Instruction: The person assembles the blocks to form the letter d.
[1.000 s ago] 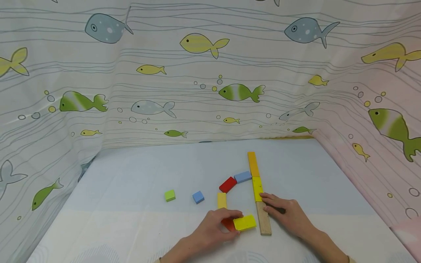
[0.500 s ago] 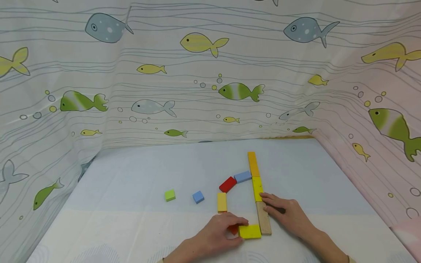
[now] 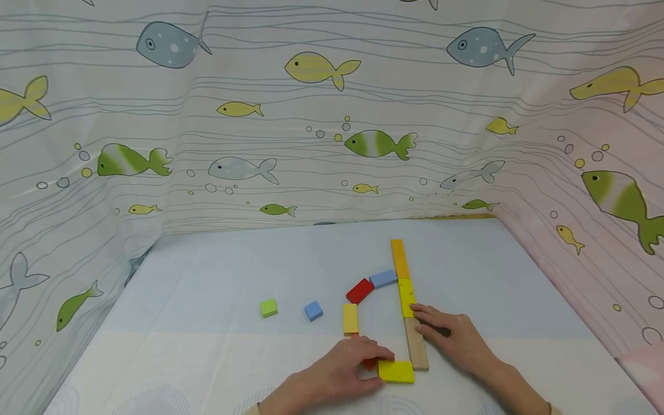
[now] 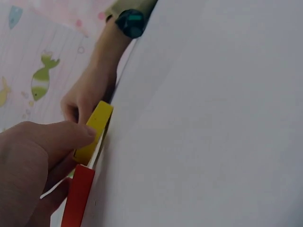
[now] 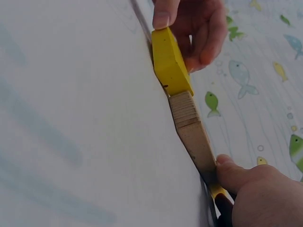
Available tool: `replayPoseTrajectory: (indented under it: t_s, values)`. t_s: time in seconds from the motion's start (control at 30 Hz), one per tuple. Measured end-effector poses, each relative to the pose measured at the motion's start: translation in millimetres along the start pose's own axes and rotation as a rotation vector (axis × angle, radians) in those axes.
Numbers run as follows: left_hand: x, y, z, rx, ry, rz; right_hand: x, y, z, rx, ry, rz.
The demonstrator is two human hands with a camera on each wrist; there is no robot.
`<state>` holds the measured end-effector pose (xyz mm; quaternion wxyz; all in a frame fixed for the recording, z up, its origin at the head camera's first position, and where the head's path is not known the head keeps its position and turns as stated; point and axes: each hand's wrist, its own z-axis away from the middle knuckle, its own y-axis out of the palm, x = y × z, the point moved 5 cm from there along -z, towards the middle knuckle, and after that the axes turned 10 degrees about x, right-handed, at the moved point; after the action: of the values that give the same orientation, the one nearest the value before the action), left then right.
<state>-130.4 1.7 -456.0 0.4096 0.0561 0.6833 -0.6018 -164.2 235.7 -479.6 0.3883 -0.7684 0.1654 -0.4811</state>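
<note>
My left hand (image 3: 337,369) pinches a yellow block (image 3: 396,372) between thumb and fingers. That block lies at the near end of a plain wooden block (image 3: 417,349), right beside its corner. An orange-red block (image 3: 369,363) is partly hidden under the left hand; the left wrist view shows it near the yellow one. My right hand (image 3: 461,343) rests its fingertips on the wooden block and a second yellow block (image 3: 406,295). Beyond these, in line, lies an orange block (image 3: 400,259). A blue block (image 3: 384,279), a red block (image 3: 360,291) and a pale yellow block (image 3: 350,319) curve leftward.
A small green block (image 3: 268,308) and a small blue block (image 3: 313,310) lie apart on the left. The pale cloth-covered table (image 3: 207,271) meets a fish-patterned curtain (image 3: 321,167) at the back and sides.
The left hand has brought the yellow block right and nearer, turning it from slanted to about level, up to the wooden block's near end. The right hand has stayed put.
</note>
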Motion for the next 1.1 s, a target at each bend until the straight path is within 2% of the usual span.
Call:
replayPoseTrajectory:
  t_s: [0.13, 0.5, 0.73, 1.1]
  values:
    - [0.6, -1.1, -1.2, -0.006, 0.024, -0.009, 0, 0, 0, 0.006, 0.016, 0.002]
    - [7.2, -4.2, 5.9, -0.028, -0.009, -0.005, 3, -1, -1, 0.012, 0.036, 0.008]
    - [11.8, -3.3, 9.8, -0.018, -0.028, 0.015, 4, -2, -1, 0.009, 0.030, 0.002]
    - [13.2, -5.3, 13.2, -0.021, -0.014, 0.002, 3, -1, -1, 0.012, 0.030, 0.011]
